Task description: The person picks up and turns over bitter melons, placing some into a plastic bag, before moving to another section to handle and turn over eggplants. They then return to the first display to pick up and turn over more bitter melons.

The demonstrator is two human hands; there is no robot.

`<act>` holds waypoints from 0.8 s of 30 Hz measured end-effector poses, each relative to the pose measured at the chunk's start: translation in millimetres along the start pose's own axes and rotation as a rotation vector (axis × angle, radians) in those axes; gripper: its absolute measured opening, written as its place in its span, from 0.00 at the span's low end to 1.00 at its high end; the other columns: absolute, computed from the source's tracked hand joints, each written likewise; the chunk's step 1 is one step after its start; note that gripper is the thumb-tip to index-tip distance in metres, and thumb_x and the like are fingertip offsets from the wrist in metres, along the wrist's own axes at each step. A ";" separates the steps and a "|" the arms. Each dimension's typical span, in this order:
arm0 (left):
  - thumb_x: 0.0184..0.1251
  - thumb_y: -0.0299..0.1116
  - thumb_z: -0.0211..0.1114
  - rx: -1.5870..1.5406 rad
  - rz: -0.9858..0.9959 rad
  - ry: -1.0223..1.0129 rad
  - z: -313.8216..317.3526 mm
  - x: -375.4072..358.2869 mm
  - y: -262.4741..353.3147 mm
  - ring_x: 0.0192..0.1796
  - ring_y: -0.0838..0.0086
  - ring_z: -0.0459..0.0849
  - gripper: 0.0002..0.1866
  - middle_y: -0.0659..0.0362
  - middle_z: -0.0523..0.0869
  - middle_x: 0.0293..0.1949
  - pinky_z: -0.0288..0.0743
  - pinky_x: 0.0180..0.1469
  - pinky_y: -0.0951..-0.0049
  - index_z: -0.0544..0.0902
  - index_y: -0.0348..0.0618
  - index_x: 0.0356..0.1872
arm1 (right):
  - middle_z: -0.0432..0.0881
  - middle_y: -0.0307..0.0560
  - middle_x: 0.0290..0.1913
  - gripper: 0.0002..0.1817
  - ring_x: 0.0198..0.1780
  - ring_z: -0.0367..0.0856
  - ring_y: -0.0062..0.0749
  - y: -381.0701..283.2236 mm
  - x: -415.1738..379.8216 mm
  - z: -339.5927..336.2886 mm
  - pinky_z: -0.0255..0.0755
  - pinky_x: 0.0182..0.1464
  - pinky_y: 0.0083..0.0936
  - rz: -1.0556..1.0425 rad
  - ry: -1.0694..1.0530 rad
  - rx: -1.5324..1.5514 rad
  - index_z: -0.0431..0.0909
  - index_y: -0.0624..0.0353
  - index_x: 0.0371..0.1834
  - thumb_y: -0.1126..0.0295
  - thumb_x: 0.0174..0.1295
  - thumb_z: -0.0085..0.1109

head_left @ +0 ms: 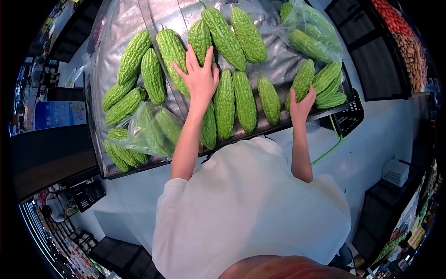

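Observation:
My left hand lies with its fingers spread over the middle of the display, across a bitter melon and the lower end of another bitter melon. It is not wrapped round either one. On the right, my right hand has its fingers around the lower end of a bitter melon, which leans up and to the right. Several more bitter melons, such as one in the front row, lie side by side between my hands. Part of the melon under my left palm is hidden.
The melons lie on a metallic-looking stand with a dark front edge. Clear plastic bags with melons sit at the front left and back right. A black basket hangs off the right side, near a green cord.

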State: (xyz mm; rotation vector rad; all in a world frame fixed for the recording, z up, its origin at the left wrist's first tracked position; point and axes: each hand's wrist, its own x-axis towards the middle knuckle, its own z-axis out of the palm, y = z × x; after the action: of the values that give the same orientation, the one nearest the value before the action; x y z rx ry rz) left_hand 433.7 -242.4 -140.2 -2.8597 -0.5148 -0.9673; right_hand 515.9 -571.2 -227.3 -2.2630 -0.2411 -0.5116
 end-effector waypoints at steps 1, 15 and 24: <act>0.66 0.44 0.67 -0.004 -0.004 -0.004 -0.4 0.5 0.4 0.77 0.53 0.66 0.32 0.37 0.60 0.78 0.34 0.75 0.26 0.73 0.68 0.73 | 0.63 0.69 0.72 0.45 0.71 0.63 0.64 -1.4 -0.8 4.5 0.59 0.72 0.52 0.032 0.040 -0.015 0.59 0.67 0.75 0.58 0.61 0.74; 0.65 0.45 0.68 0.010 -0.017 0.014 -2.4 -2.5 -1.7 0.74 0.55 0.70 0.33 0.41 0.59 0.79 0.38 0.75 0.26 0.72 0.71 0.74 | 0.79 0.55 0.61 0.38 0.61 0.77 0.50 -14.6 4.2 -5.3 0.72 0.64 0.41 0.063 -0.270 0.274 0.71 0.60 0.69 0.68 0.53 0.76; 0.65 0.45 0.68 0.014 -0.023 0.030 0.4 -0.8 -0.5 0.73 0.57 0.71 0.33 0.44 0.60 0.79 0.39 0.75 0.27 0.73 0.74 0.73 | 0.74 0.64 0.64 0.30 0.67 0.69 0.59 41.1 95.1 -35.1 0.60 0.71 0.49 -0.007 0.144 -0.103 0.75 0.63 0.64 0.60 0.62 0.71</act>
State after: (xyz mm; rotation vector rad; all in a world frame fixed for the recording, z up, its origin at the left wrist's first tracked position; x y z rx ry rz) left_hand 433.1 -242.1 -141.0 -2.8280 -0.5513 -1.0043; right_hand 605.0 -623.8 -191.9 -2.3124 -0.1532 -0.7020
